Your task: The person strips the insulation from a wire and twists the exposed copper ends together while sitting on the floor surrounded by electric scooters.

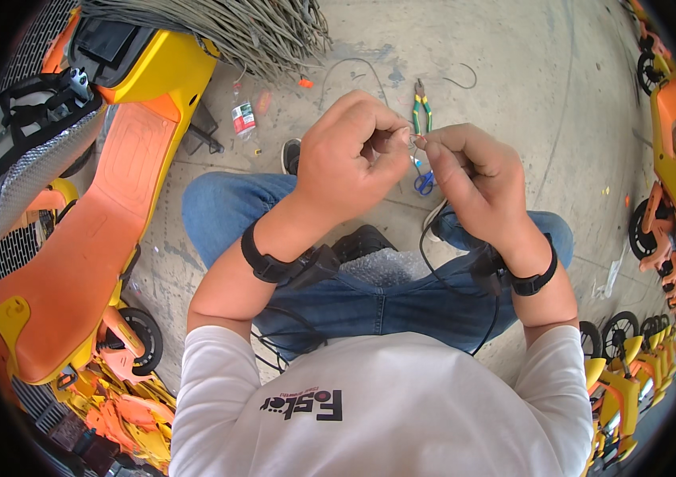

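Past the lap (378, 314), the left hand (358, 155) and right hand (477, 171), both nearly closed, pinch a thin wire (415, 137) between thumb and fingertips. Along the floor (513, 79) lie blue-handled scissors (425, 182), then green-and-yellow pliers (420, 95), with a cable bundle (266, 36) farther off.

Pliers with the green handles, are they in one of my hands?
No, the pliers lie on the floor, beyond the left hand and the right hand.

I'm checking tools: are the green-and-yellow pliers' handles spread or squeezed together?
Spread: the pliers lie with their handles apart, floor showing between them.
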Available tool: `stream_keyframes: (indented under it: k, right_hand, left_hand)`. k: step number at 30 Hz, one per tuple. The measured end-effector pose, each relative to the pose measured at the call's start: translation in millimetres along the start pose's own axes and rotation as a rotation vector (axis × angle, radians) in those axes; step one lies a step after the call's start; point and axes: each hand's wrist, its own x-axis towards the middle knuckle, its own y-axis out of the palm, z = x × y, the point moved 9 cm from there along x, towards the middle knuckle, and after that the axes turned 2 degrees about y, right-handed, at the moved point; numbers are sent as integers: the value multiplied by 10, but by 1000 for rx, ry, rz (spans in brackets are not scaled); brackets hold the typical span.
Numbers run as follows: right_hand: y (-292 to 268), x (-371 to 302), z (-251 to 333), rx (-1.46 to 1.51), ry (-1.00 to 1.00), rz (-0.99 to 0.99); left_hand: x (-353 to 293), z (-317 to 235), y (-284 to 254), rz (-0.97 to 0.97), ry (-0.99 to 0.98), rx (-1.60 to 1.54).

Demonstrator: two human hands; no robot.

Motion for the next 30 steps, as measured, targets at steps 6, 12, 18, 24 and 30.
stream_keyframes:
  k: [6, 12, 18, 24, 30]
  right_hand:
    - [-20, 23, -136, 197, 136, -2]
    - [-18, 17, -168, 97, 157, 19]
    - [-64, 50, 68, -191, -193, -104]
    - [-10, 23, 248, -437, -396, -67]
    - [12, 31, -106, 24, 12, 44]
  left_hand:
    - [-67, 147, 169, 110, -208, -313]
    - [-54, 177, 143, 225, -239, -196]
    - [-9, 79, 110, 256, -116, -66]
    - [-1, 81, 123, 335, -136, -33]
    - [-43, 171, 142, 381, -247, -216]
